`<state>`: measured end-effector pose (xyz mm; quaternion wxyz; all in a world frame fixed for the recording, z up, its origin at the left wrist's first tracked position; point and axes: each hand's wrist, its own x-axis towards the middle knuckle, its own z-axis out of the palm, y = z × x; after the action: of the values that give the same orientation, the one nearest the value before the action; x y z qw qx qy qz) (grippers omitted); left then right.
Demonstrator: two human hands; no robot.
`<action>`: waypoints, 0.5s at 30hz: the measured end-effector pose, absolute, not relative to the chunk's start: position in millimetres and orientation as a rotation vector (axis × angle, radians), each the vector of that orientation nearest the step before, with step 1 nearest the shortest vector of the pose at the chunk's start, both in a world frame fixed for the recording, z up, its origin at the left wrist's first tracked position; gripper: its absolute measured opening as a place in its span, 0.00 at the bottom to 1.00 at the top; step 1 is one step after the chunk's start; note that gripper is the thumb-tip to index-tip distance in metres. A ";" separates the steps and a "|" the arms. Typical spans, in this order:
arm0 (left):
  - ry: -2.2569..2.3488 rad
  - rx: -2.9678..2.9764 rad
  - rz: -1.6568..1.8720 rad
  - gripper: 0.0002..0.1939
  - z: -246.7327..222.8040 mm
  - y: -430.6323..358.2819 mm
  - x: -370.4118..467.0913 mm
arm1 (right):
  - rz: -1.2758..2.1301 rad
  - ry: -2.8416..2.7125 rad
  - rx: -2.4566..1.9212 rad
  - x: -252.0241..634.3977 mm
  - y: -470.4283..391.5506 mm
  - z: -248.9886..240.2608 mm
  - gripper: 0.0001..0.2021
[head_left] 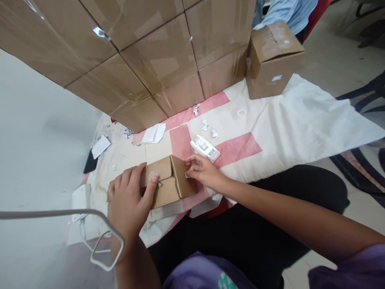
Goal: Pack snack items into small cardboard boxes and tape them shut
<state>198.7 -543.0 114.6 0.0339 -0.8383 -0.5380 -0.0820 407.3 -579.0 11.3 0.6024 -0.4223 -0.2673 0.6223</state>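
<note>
A small cardboard box [164, 196] lies on the cloth in front of me, its top flaps meeting at a seam with clear tape near it. My left hand [129, 194] grips the box from above at its left part, thumb pressed near the seam and fingers bent over the far side. At the right end face, my right hand [201, 170] pinches a small white label [187, 175] against the cardboard; its fingertips partly cover the label. Just beyond that hand sits a white tape dispenser [205, 147].
Stacked, tape-wrapped cartons [168, 52] form a wall at the back. A labelled carton [270, 72] stands back right, near a person in a blue sleeve [288, 16]. Crumpled scraps [205, 125], folded paper [154, 133] and a black phone-like object [90, 162] lie about. A cable [105, 222] hangs left.
</note>
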 end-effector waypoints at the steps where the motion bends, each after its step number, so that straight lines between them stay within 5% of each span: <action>1: -1.651 -2.578 -0.250 0.28 114.5 -542.9 198.7 | 1.441 -0.634 -0.982 407.5 -579.5 12.0 0.16; 15: -1.687 -2.575 -0.256 0.27 116.3 -544.4 202.6 | 1.266 -0.848 -1.207 408.0 -594.7 13.5 0.04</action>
<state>202.6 -544.4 116.3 0.0262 -0.8333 -0.5459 -0.0830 408.0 -594.7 13.5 0.5636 -0.5128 -0.3603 0.5380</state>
